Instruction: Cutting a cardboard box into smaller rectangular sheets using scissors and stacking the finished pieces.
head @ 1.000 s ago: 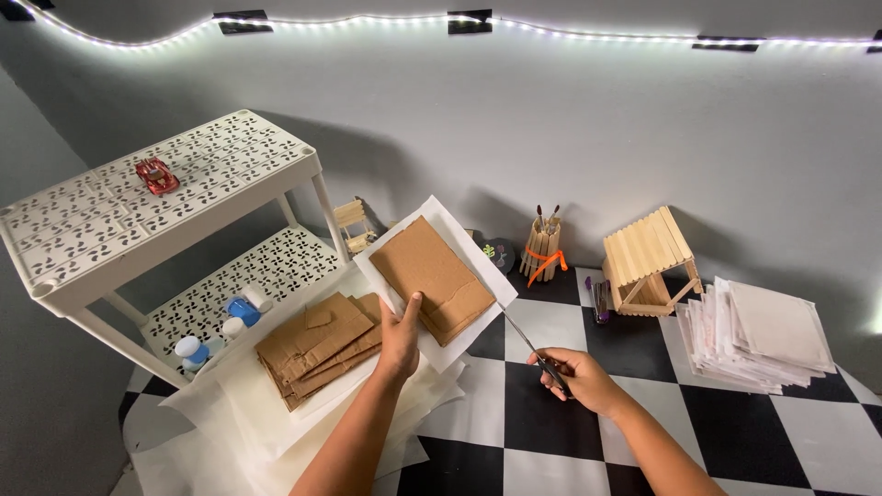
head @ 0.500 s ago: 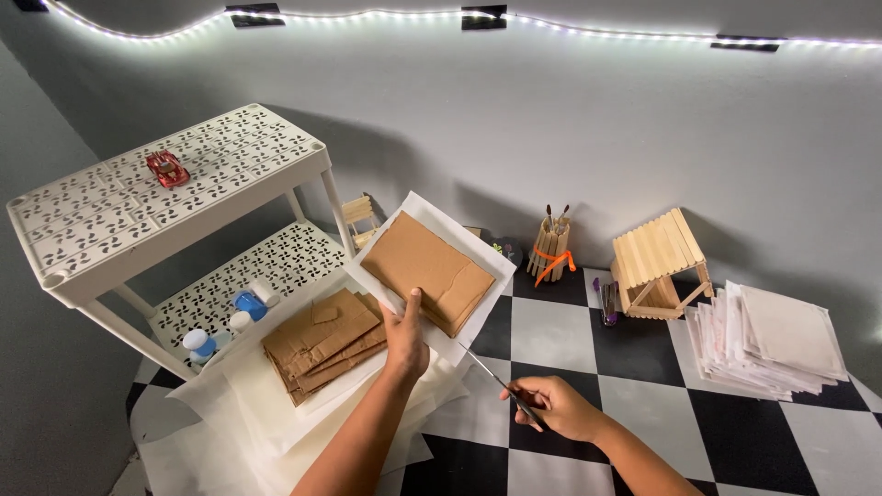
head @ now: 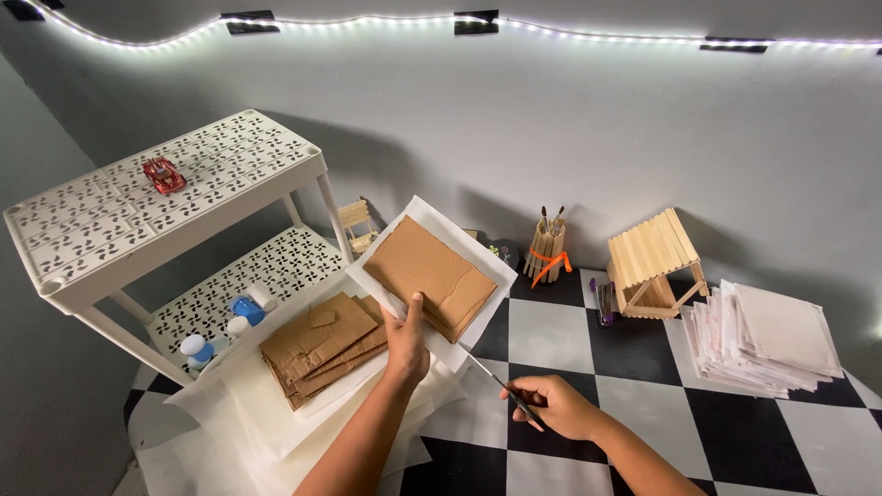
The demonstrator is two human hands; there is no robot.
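Cardboard (head: 427, 273) above left grip (head: 407, 342), pinched.

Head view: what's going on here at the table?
A person's left hand holds up a white sheet with brown cardboard on it. The right hand holds scissors, tips at the sheet's lower edge. More cardboard pieces lie stacked on white sheets beside a white rack.
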